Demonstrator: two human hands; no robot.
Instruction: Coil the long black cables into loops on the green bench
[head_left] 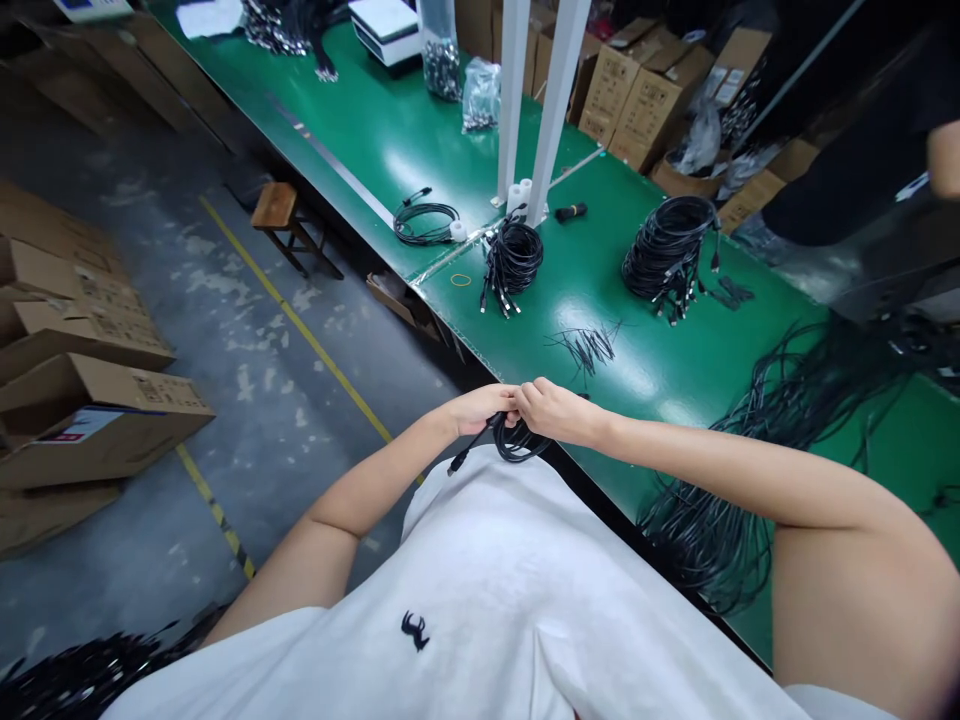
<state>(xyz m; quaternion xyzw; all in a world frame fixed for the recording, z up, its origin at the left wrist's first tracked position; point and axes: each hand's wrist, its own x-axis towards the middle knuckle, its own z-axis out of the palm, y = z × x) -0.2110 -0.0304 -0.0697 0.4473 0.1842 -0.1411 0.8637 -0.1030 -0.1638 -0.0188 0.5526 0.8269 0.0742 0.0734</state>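
Close to my body, both hands meet on a coiled black cable (517, 447). My left hand (484, 408) has its fingers closed around the coil's upper side, and a plug end (457, 462) hangs out below it. My right hand (551, 408) pinches the coil right beside the left fingers. What the fingertips do between them is partly hidden. Just beyond, short black ties (589, 348) lie scattered on the green table (555, 300). A bundle of coiled cables (514, 258) sits farther back, with a larger cable stack (670, 250) to its right.
Loose long cables (780, 410) spread over the table's right side. White posts (555, 110) rise from the table. One cable coil (426, 222) lies near the left edge. A stool (277, 212) and cardboard boxes (97, 400) stand on the floor. Another person (847, 150) is at the far right.
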